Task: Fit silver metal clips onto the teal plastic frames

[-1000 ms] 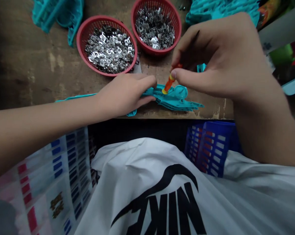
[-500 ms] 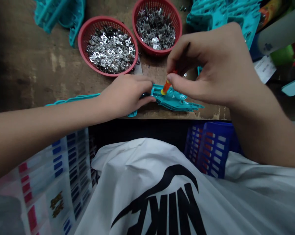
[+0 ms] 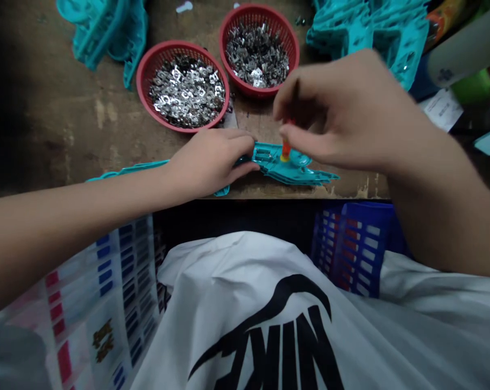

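The right hand (image 3: 346,111) is closed in a pinch, thumb and fingers gripping a small orange screwdriver (image 3: 286,147) upright; the hand is slightly blurred, and the fingers hide the top of the handle; the lower end of the orange screwdriver stands on a flat teal plastic part (image 3: 296,162), which lies near the front edge of the wooden worktop (image 3: 66,124), right of centre; the left hand (image 3: 210,162) is half closed, its fingers curved over the near end of the teal plastic part and gripping it against the worktop; a long thin teal strip (image 3: 127,168) runs from beneath the left wrist towards the left.

Behind the hands, near the back edge of the worktop, stand two red plastic baskets side by side; the left red basket (image 3: 143,81) holds bright silver metal clips (image 3: 187,92), and the right red basket (image 3: 245,13) holds darker metal clips (image 3: 256,57); heaps of teal plastic frames sit in the back corners, one (image 3: 107,32) at the left and one (image 3: 375,32) at the right; below the front edge are a blue plastic crate (image 3: 362,244) and a white T-shirt (image 3: 237,271) with black print.
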`<state>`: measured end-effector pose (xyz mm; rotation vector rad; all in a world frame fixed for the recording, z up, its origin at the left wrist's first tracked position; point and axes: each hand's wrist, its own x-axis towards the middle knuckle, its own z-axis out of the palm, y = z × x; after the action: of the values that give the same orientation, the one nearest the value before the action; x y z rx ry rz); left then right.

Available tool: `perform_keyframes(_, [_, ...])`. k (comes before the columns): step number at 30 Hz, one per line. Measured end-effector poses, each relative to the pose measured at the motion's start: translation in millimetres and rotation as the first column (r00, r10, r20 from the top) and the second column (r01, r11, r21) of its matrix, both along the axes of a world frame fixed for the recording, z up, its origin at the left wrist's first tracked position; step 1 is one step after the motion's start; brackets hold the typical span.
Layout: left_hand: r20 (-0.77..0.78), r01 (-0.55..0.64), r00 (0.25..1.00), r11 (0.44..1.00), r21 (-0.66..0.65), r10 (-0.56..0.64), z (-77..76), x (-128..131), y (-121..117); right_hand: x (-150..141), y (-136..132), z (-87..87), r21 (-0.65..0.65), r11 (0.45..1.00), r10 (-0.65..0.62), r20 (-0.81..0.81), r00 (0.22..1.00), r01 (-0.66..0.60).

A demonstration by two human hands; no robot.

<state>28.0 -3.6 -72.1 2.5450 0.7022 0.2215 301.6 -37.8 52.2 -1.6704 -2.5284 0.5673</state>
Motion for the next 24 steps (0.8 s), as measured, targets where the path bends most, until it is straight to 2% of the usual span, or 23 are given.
perform_keyframes(2, [-0.003,-0.01,1.0,1.0,-0.001,0.01,2.2,1.6,-1.4,6.0,1.9,6.5,0.075,0.994,-0.077,-0.001,0.997,0.076])
perform_keyframes(4, [0.005,0.012,1.0,1.0,0.001,-0.012,2.8,3.1,-2.5,8.7,7.5,8.6,0.081,0.99,-0.12,0.104,0.987,0.112])
perform_keyframes(7, [0.02,0.057,0.998,0.998,0.007,-0.057,0.7,3.9,-3.0,7.3,19.5,-0.5,0.015,0.994,-0.105,0.316,0.943,0.106])
perform_keyframes(9, [0.032,0.06,0.998,0.998,0.015,-0.061,-1.0,3.3,-2.6,6.2,26.1,-9.8,0.0,0.994,-0.101,0.381,0.919,0.109])
perform_keyframes(12, [0.034,0.063,0.997,0.998,0.021,-0.063,-1.5,2.0,-1.9,6.0,30.6,-17.0,0.004,0.989,-0.142,0.363,0.921,0.151])
perform_keyframes(15, [0.025,0.043,0.999,0.999,0.001,-0.043,-0.8,1.6,-2.4,3.7,29.0,-13.7,0.032,0.987,-0.156,0.334,0.93,0.155])
perform_keyframes(17, [0.016,-0.003,1.0,1.0,-0.024,0.003,-1.7,1.8,-4.2,0.3,25.0,-11.9,0.021,0.997,-0.082,0.33,0.94,0.08])
perform_keyframes(19, [0.043,-0.059,0.997,0.996,-0.059,0.062,-3.6,2.2,-6.9,-2.2,18.4,-17.2,-0.081,0.994,0.097,0.272,0.957,-0.078])
perform_keyframes(22, [0.135,-0.133,0.98,0.987,-0.09,0.145,0.1,1.1,-10.3,-1.6,5.4,-43.1,-0.182,0.932,0.328,0.064,0.943,-0.312])
perform_keyframes(24, [0.122,-0.211,0.968,0.976,-0.057,0.217,13.7,-3.2,-10.9,-0.4,-2.3,-65.6,-0.144,0.926,0.354,0.013,0.935,-0.349])
